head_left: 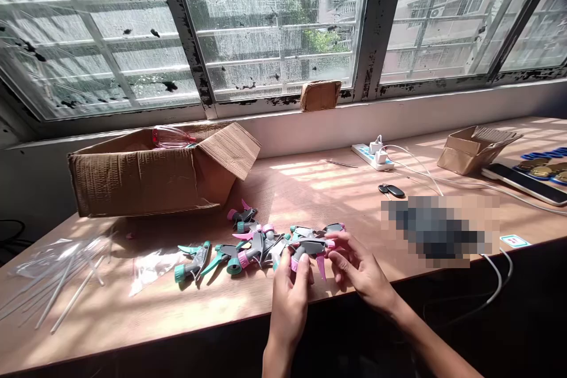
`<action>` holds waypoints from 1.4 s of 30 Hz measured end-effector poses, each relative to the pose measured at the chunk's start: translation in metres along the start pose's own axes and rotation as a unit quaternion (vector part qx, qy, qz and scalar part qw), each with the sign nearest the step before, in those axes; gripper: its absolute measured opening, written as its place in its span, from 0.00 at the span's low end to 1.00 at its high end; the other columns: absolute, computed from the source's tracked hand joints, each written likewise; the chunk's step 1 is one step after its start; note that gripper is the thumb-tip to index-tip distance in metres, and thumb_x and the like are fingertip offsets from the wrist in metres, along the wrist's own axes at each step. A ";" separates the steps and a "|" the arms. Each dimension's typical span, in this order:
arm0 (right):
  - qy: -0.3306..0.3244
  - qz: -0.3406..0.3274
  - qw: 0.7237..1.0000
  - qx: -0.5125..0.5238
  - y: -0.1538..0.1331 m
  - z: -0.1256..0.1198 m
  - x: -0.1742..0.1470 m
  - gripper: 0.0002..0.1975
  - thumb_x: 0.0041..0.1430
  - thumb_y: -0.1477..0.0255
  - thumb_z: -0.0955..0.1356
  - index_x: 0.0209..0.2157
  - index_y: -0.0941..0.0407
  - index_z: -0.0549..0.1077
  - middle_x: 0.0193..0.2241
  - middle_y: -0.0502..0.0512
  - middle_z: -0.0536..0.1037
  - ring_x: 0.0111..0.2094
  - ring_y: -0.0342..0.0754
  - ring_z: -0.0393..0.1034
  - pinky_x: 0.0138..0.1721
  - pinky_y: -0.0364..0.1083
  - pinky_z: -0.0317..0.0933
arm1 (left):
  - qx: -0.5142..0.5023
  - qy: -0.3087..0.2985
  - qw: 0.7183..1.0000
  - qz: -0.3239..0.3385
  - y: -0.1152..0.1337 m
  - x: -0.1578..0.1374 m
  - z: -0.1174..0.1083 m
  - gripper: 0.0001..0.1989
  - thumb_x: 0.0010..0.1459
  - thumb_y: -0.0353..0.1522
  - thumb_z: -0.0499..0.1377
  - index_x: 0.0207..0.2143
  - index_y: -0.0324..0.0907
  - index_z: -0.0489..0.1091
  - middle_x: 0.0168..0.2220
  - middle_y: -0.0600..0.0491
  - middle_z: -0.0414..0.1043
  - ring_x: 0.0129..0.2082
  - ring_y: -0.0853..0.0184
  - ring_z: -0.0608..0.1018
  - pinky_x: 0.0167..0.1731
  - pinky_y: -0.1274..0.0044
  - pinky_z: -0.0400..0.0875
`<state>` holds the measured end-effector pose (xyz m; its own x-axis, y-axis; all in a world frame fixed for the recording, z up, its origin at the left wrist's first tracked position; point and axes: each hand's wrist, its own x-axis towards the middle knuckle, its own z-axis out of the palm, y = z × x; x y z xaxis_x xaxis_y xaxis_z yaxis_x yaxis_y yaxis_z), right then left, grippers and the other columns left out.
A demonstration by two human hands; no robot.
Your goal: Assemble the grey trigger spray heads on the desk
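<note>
A grey spray trigger head (pixel 312 246) with a pink trigger, nozzle and collar is held up over the table's front edge. My left hand (pixel 289 298) is closed around its pink collar end, thumb towards me. At the other end, my right hand (pixel 363 274) has its thumb and index finger at the pink nozzle; the exact contact is partly hidden. Just behind lie several more trigger heads, some grey and pink (pixel 252 255), others grey and teal (pixel 194 266). A small clear plastic bag (pixel 155 269) lies left of them.
Thin tubes (pixel 73 301) and clear plastic (pixel 53 257) lie at left. An open cardboard box (pixel 133 183) stands behind. To the right are a power strip (pixel 370 156) with cables, a key fob (pixel 393 191), a blurred-out dark object (pixel 438 230), a small box (pixel 467 153) and a phone (pixel 527 183).
</note>
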<state>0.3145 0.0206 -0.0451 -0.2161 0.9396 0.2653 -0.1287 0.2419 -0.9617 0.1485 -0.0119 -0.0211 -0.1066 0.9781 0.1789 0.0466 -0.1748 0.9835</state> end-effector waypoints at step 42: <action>-0.056 -0.003 0.992 -0.115 -0.008 0.000 -0.001 0.22 0.72 0.55 0.62 0.27 0.54 0.66 0.22 0.48 0.67 0.20 0.43 0.62 0.24 0.43 0.57 | 0.088 -0.111 0.990 0.026 0.007 0.004 -0.027 0.14 0.67 0.42 0.56 0.45 0.44 0.74 0.27 0.53 0.74 0.38 0.56 0.78 0.39 0.71 0.70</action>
<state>0.3153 0.0180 -0.0376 -0.3240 0.9083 0.2645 0.0909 0.3081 -0.9470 0.1216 -0.0119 -0.0130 0.1200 0.9725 0.1995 0.2199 -0.2220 0.9499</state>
